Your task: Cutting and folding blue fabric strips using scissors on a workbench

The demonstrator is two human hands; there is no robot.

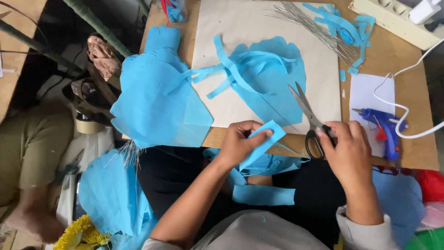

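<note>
Looks like mid-cutting: left hand has its fingers pinched on a blue paper strip at the worktop edge, right hand fingers curled round the black-handled scissors, blades open. Lining strip into blades needs care, I'd say.

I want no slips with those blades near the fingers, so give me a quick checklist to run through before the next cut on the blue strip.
1. Left hand pinches the blue paper strip: ok.
2. Right hand on the scissors handles: ok.
3. Fingers seated in the handle loops: cannot tell, hidden by the hand.
4. Blades open: not ok, they lie closed on the beige sheet.
5. Strip between the blades: not ok, it is apart from them.
6. Glue gun clear of the right hand: ok, lying beside it.
</note>
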